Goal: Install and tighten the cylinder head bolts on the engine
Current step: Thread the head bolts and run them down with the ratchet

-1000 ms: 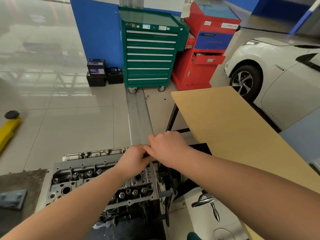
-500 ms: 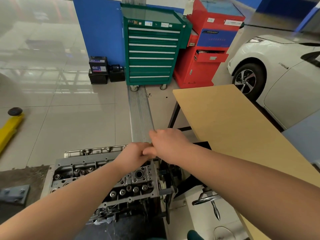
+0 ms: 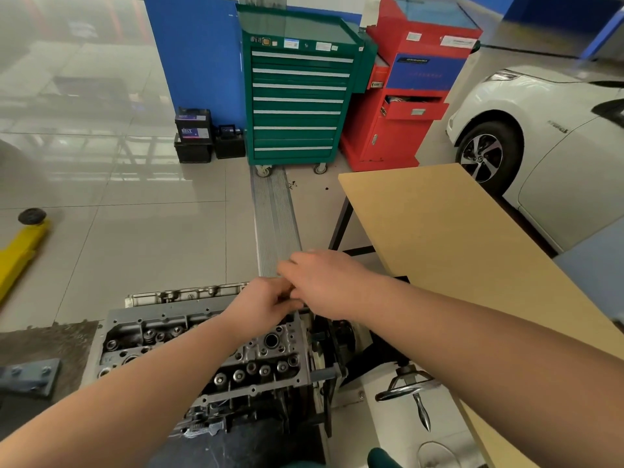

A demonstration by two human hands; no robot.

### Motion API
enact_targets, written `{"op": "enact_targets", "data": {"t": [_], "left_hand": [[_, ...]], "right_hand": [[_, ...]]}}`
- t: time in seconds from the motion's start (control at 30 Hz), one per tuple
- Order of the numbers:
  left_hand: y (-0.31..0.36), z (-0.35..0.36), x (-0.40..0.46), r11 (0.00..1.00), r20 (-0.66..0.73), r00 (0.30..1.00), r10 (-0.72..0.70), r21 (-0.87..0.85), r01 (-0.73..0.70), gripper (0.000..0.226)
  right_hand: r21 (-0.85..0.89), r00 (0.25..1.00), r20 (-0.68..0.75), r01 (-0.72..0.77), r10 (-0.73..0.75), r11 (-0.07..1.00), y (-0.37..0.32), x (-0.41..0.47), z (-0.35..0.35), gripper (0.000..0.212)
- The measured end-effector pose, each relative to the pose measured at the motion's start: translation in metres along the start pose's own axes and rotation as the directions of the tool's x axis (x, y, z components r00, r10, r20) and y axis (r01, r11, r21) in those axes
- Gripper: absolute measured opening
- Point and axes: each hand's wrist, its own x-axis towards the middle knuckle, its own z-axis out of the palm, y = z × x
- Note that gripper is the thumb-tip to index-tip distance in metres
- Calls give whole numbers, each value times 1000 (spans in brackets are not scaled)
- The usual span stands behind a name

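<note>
Glazed pale tile covers the workshop floor (image 3: 141, 251), with a ribbed metal strip (image 3: 275, 224) running from the near centre toward the far wall. At the far centre we see a green drawer cabinet (image 3: 297, 96) on castors, a red cabinet (image 3: 410, 96) just to its right and two black batteries (image 3: 194, 136) to its left against a blue panel (image 3: 196, 59). A white car (image 3: 547, 136) stands at the far right. A tan tabletop (image 3: 449, 244) runs along the right side, between us and the car. A yellow lift arm (image 3: 23, 248) lies at the left edge.

The cylinder head (image 3: 209, 346) sits at the near centre on the engine, its valve gear and bolt holes facing up. A chromed handle (image 3: 407, 391) lies to its right.

Our left hand (image 3: 261, 307) and right hand (image 3: 326, 282) meet over the far right corner of the head. The left fingers are curled and the right fingers bent toward them; we cannot tell what they hold, since the hands cover it. Both forearms cross the near part of the head and hide it.
</note>
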Motion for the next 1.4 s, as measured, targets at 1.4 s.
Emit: {"op": "enact_targets", "data": {"t": [1.4], "left_hand": [[16, 24, -3, 989, -159, 976, -149, -37, 144, 30]], "right_hand": [[-105, 931, -43, -364, 361, 926, -19, 0, 6, 43]]}}
